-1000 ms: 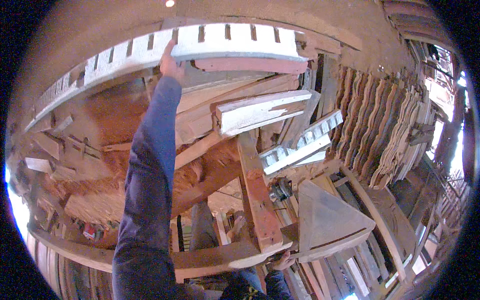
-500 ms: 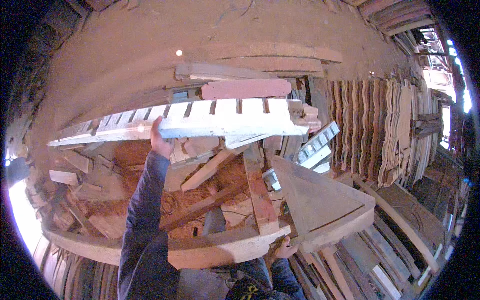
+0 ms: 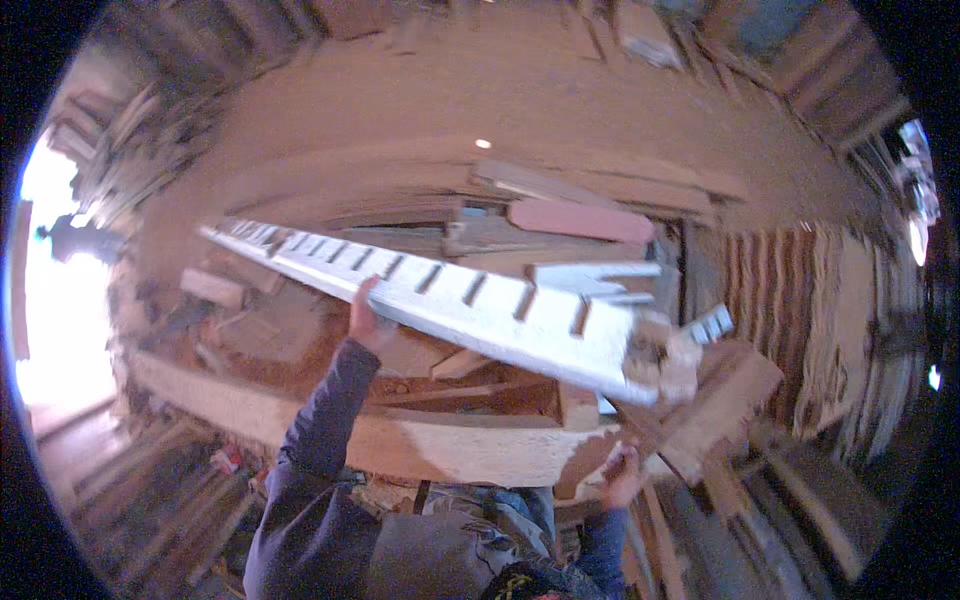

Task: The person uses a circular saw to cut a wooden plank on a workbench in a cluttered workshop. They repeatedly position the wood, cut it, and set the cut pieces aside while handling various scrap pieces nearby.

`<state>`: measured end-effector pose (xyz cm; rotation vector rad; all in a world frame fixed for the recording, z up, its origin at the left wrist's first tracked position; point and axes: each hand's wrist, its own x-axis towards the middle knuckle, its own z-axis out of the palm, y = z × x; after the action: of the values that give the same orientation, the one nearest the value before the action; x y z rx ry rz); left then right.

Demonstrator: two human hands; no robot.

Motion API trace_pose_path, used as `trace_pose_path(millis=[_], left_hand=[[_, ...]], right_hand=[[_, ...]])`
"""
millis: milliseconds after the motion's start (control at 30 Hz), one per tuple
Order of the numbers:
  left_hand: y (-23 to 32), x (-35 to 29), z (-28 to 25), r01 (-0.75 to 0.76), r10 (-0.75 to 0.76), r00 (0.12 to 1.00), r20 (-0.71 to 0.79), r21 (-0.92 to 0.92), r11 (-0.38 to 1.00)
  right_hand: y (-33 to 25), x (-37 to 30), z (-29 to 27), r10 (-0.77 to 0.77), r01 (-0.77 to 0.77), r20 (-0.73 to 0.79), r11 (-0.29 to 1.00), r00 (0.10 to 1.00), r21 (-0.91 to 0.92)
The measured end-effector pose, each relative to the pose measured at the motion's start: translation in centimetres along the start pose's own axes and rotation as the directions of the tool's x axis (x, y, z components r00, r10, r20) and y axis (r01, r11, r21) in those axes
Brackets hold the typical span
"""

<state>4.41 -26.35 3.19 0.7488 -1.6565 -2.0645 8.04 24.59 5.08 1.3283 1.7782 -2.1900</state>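
A long pale wooden beam (image 3: 470,312) with a row of slots along its edge slants across the middle of the view. My left hand (image 3: 368,318) is closed on its near side, left of the beam's midpoint. The beam's right end is lower and closer to me, and looks rough and stepped. My right hand (image 3: 622,478) is beside the right end of a curved timber (image 3: 460,455) that lies across in front of my body. Motion smears its fingers, so whether it holds anything is unclear. Just beyond it is a brown wooden piece (image 3: 725,400).
Beyond the beam lie a reddish board (image 3: 580,219) and white slotted offcuts (image 3: 590,278). Wavy-edged boards (image 3: 770,310) stand stacked at the right. Loose planks (image 3: 810,500) lie at the lower right. Brown ground (image 3: 420,100) stretches out at the far side.
The slotted beam has tilted, its right end swinging down toward me, with my left hand still on it. My right hand has risen slightly. The whole view has shifted.
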Motion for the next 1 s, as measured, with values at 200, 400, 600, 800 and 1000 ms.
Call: trace_pose_path(millis=[200, 400, 600, 800, 1000], left_hand=[[0.9, -2.0, 0.9, 0.304, -0.406, 0.913, -0.04, -0.599, 0.741], [0.5, -1.5, 2.2, 0.255, -0.363, 0.93, -0.055, -0.614, 0.747], [0.8, -1.3, 3.4, 0.209, -0.426, 0.874, -0.235, -0.609, 0.765], [1.9, -1.9, 3.8, 0.227, -0.43, 0.866, -0.256, -0.565, 0.794], [4.1, -2.4, 2.7, 0.377, -0.547, 0.784, -0.294, -0.473, 0.796]], right_hand=[[-10.4, 6.6, -0.8, 0.008, -0.057, 0.585, 0.996, 0.811, 0.066], [-15.6, 12.3, 1.6, -0.126, 0.114, 0.775, 0.991, 0.619, 0.07], [-21.9, 8.4, 3.0, 0.021, 0.113, 0.744, 0.985, 0.668, -0.129], [-24.6, 4.1, 4.9, 0.032, 0.16, 0.776, 0.972, 0.63, -0.17], [-26.6, 0.0, 6.2, 0.055, 0.161, 0.782, 0.967, 0.621, -0.196]])
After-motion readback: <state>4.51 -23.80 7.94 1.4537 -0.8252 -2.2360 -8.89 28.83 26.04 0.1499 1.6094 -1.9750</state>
